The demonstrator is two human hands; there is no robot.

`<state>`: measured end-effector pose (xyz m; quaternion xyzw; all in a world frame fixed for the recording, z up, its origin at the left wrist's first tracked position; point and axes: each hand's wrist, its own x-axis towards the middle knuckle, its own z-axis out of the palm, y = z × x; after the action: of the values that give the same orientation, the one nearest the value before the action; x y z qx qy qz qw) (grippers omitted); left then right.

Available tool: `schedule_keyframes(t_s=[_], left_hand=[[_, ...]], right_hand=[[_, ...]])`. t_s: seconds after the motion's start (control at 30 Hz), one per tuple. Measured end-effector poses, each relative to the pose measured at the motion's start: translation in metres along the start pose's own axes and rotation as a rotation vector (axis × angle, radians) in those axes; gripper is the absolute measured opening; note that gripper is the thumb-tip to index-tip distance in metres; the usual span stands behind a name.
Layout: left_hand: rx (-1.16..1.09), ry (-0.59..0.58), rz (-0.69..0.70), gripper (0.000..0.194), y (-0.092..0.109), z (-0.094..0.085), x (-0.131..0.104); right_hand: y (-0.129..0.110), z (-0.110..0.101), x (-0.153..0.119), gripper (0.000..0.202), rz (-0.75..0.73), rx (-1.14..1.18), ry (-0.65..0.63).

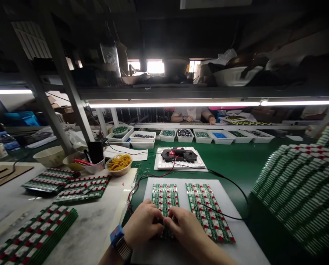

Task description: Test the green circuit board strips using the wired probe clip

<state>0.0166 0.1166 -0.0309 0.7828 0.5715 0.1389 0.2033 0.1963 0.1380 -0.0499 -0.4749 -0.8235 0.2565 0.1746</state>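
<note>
My left hand [144, 223] and my right hand [187, 227] meet over the lower part of a green circuit board panel [165, 193] with rows of white and red components. The fingers of both hands are bent and drawn together, their tips almost touching. Whatever lies between the fingertips is too small or too hidden to make out. A second circuit board panel [208, 211] lies just right of my right hand, with a black wire [222, 210] crossing it. Both panels rest on a white board [150, 182].
Beyond the white board sits a black device with a red display [178, 154]. White trays [185, 138] of small parts line the back. Stacked panels rise at right [299, 191] and lie at left [34, 235]. A bowl of yellow rubber bands [119, 164] stands left; a co-worker's hands [189, 118] show behind.
</note>
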Motion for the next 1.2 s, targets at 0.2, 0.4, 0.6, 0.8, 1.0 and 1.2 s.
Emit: schedule_keyframes(t_s=[0.2,0.4,0.6,0.8,1.0,1.2], left_hand=[[-0.040,0.019,-0.001,0.014,0.0026,-0.0008,-0.0006],[-0.021,0.012,-0.007,0.010,0.0023,0.0000,0.0009],[-0.013,0.001,-0.011,0.012,0.0028,-0.0006,0.0004],[0.000,-0.008,-0.017,0.013,0.0026,0.0000,-0.0002],[-0.029,0.010,-0.009,0.014,0.0012,0.0003,-0.0010],[-0.015,-0.011,-0.010,0.013,0.0015,-0.0009,-0.0009]], right_hand=[[-0.0012,0.0023,0.0022,0.013,0.004,0.004,0.010],[-0.0014,0.0017,0.0034,0.012,0.030,0.064,0.002],[-0.0046,0.0014,0.0035,0.014,0.055,0.016,0.023],[-0.0036,0.0013,0.0011,0.015,0.021,0.011,0.032],[0.0015,0.0033,-0.0009,0.014,-0.018,0.051,0.041],[0.0014,0.0033,-0.0014,0.013,-0.031,0.052,0.036]])
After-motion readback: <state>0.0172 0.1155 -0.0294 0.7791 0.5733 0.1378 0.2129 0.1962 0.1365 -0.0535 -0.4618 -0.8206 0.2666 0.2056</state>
